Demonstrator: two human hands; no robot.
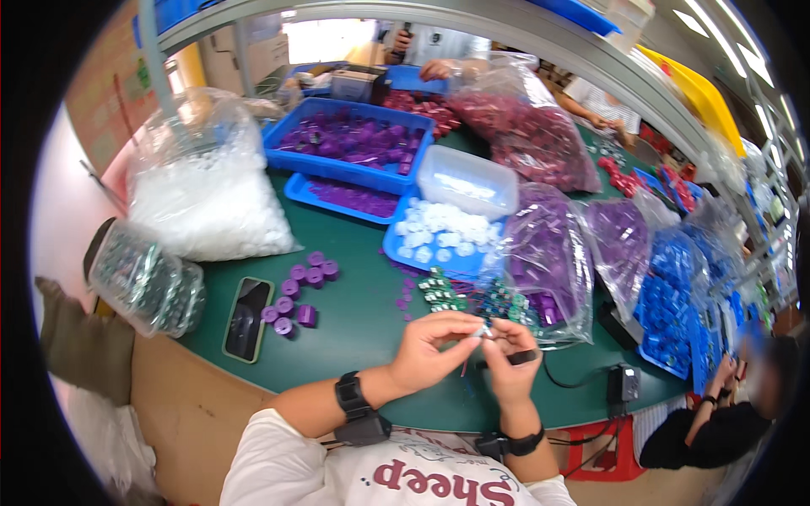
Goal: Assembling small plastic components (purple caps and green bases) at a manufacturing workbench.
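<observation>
Over the near edge of the green table, my left hand (434,347) and my right hand (511,361) meet at the fingertips. Pinched between them is a small whitish part (483,331), too small to name. A short black object (521,357) lies across the fingers of my right hand; its kind cannot be made out. Just beyond my hands is a pile of small green circuit boards (443,291) with thin wires. Several purple cylindrical caps (291,288) stand to the left of them.
A phone (250,320) and a plastic jar (148,278) lie at left, near a bag of white pieces (202,202). Blue trays (278,160) hold purple and white parts. Bags of purple pieces (548,244) stand right, by a black adapter (624,384). Other people work around the table.
</observation>
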